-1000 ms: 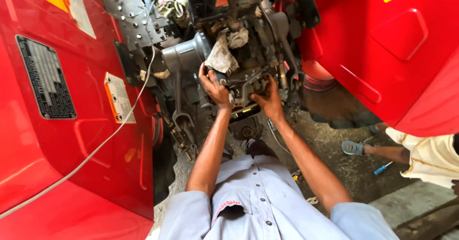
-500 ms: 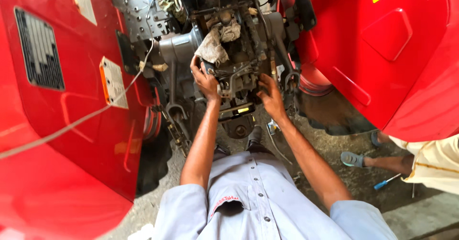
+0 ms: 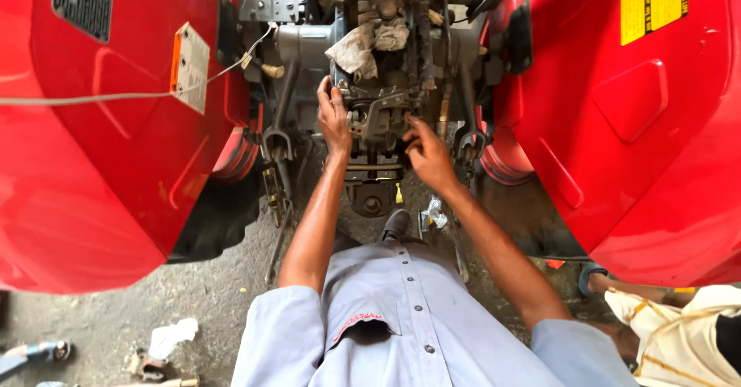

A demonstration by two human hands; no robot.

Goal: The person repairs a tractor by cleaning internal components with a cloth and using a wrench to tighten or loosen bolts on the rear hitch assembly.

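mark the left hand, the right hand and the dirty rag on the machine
left hand (image 3: 333, 117): head view, back of the hand.
right hand (image 3: 427, 154): head view, back of the hand.
dirty rag (image 3: 355, 50): head view, middle of the cloth.

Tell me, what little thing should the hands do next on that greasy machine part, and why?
Probably bring the right hand fully onto the dark metal assembly. The left hand already presses its left side, while the right hand's fingertips only reach its lower right edge. A grip from both sides would likely steady the part between the red fenders. The rag on top stays clear.
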